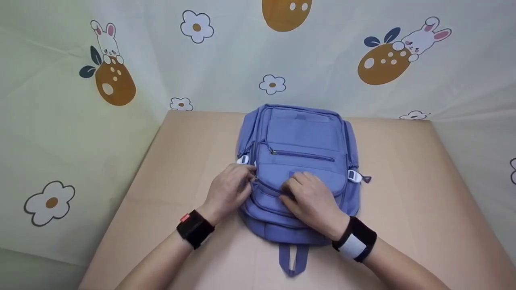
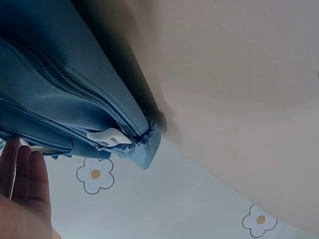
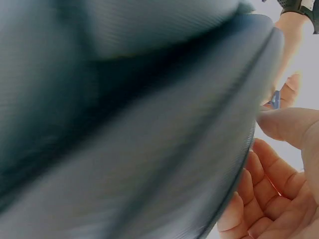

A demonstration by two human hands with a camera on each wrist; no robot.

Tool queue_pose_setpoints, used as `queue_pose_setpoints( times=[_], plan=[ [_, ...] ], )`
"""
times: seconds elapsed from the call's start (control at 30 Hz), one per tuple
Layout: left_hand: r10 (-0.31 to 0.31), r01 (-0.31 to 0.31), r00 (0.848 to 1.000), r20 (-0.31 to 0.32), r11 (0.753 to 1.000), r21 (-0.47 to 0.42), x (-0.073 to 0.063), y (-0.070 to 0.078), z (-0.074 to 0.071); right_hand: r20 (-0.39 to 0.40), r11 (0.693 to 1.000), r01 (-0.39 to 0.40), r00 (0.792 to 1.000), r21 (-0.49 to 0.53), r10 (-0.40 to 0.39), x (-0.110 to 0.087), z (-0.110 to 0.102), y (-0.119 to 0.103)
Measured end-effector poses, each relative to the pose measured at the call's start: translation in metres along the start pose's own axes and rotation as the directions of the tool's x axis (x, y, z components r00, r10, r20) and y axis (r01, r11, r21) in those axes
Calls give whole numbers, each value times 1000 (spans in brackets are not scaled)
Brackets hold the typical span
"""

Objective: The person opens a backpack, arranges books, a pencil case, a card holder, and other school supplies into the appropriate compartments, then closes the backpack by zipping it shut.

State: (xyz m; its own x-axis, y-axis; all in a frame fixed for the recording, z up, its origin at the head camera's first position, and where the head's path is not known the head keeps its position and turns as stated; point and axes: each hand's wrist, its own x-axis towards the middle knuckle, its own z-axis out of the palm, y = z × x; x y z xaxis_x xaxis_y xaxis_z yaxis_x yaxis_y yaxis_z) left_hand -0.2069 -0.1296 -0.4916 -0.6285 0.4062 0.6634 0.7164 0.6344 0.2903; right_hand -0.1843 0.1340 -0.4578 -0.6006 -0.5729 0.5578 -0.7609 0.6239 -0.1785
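A blue backpack (image 1: pixel 302 133) lies front side up on the table, its top loop (image 1: pixel 292 262) toward me. At the left side of its front pocket, my left hand (image 1: pixel 229 187) has its fingertips at the zipper, pinching a small blue zipper pull (image 3: pixel 275 99) seen in the right wrist view. My right hand (image 1: pixel 312 201) bends over the middle of that pocket and pinches the fabric edge beside the zipper line. In the right wrist view its thumb (image 3: pixel 286 124) meets the cloth edge. The left wrist view shows the left hand's fingers (image 2: pixel 37 181) against the pack's side.
A second zipper (image 1: pixel 302 156) crosses the upper front panel. White strap buckles (image 1: pixel 354 176) sit at both sides, a triangular pull hanging by the right one. The brown tabletop (image 1: pixel 407 193) surrounds the pack. Behind it hangs a printed cloth (image 1: pixel 225 60) with rabbits and flowers.
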Motion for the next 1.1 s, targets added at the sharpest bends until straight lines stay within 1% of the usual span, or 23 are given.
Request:
queue_pose_setpoints(
  times=[0.1,0.2,0.3,0.37,0.47,0.63,0.7,0.77,0.83,0.93,1.03,1.1],
  plan=[
    [2,-2,1000,8,1000,1,1,0,1,17,1000,3,1000,-21,-3,11,4,-6],
    [0,0,1000,24,1000,6,2,0,2,61,997,-1,998,-77,5,19,9,-11],
    [-3,3,999,43,1000,11,4,0,3,101,992,-15,995,-124,27,21,13,-14],
    [-5,4,999,48,1000,7,6,0,3,114,991,-26,993,-134,42,21,15,-14],
    [-9,10,999,52,1000,-15,9,-1,2,111,993,-36,993,-111,49,20,16,-14],
    [-19,20,999,28,998,-58,12,-4,-2,86,997,-69,994,-43,72,20,16,-14],
    [-41,42,999,23,997,-67,13,-5,-3,83,996,-88,993,-21,89,20,15,-14],
    [-80,82,996,30,994,-72,16,-9,-5,81,995,-101,992,-6,101,20,13,-15],
    [-132,136,990,50,988,-75,19,-13,-6,85,994,-106,991,1,105,21,13,-15],
    [-215,221,973,80,973,-68,27,-22,-6,89,995,-101,991,6,100,21,12,-15],
    [-300,306,948,108,951,-42,39,-31,-4,84,996,-88,993,8,87,21,13,-16],
    [-361,366,924,125,930,-24,47,-37,-2,71,997,-80,994,10,79,20,13,-16]
  ],
)
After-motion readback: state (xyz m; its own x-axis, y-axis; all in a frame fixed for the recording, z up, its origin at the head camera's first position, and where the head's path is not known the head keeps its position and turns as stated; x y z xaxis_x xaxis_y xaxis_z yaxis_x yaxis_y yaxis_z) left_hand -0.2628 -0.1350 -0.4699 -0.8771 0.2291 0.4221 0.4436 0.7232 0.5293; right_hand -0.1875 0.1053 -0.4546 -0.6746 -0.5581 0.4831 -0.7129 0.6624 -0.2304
